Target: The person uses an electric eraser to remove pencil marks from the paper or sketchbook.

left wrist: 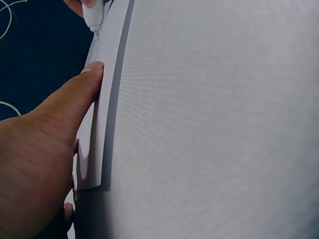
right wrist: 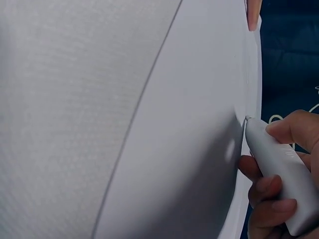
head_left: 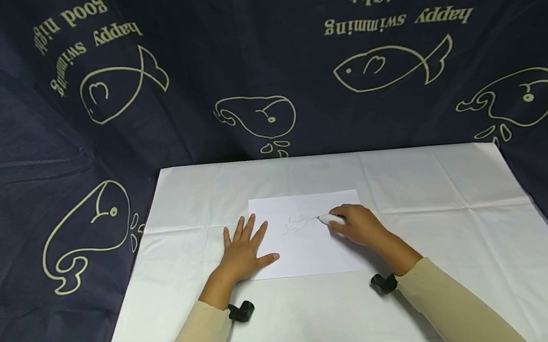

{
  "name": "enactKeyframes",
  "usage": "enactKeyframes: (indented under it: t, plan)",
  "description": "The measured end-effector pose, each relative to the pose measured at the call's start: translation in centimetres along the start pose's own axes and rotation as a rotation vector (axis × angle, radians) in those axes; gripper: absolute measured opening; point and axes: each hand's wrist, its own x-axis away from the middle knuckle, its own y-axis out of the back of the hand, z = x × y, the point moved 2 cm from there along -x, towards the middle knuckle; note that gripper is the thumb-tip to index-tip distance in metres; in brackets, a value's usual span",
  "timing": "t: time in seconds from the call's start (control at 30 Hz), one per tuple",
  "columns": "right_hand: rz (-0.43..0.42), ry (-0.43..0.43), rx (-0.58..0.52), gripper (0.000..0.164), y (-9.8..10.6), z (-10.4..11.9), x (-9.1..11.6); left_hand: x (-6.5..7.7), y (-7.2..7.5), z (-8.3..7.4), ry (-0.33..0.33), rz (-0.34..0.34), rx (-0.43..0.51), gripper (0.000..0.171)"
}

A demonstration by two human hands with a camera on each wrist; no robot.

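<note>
A white sheet of paper (head_left: 312,253) lies on the covered table, with faint thin grey lines (head_left: 297,225) near its middle. My left hand (head_left: 242,255) rests with spread fingers over the sheet's left edge, its thumb (left wrist: 75,97) pointing inward across the paper. On the other side, my right hand (head_left: 360,224) grips a chunky white pen-shaped tool (right wrist: 279,162) with a narrow tip. That tip meets the paper at the right end of the grey lines. In the right wrist view, thumb and fingers wrap round the tool's smooth body, and its shadow falls across the sheet.
A creased white cloth (head_left: 445,193) covers the table. Behind and to the left hangs a dark blue curtain (head_left: 244,35) printed with fish, whales and lettering. A small black device (head_left: 242,311) sits at the left wrist and another black device (head_left: 383,283) at the right.
</note>
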Motion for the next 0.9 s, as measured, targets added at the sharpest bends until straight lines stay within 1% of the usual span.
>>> enactKeyframes:
  t: [0.2,0.4,0.9]
  plan:
    - [-0.004,-0.014,0.012,0.032,-0.05,0.07,-0.08,-0.08,-0.02,0.03,0.001,0.002,-0.002,0.09]
    - [-0.008,0.003,0.014,0.033,-0.06,0.16,0.0,-0.14,-0.03,0.07,0.0,-0.003,0.002,0.089]
    - [-0.003,0.009,-0.005,0.031,-0.38,0.21,-0.04,-0.1,-0.07,0.09,-0.007,-0.013,0.01,0.089]
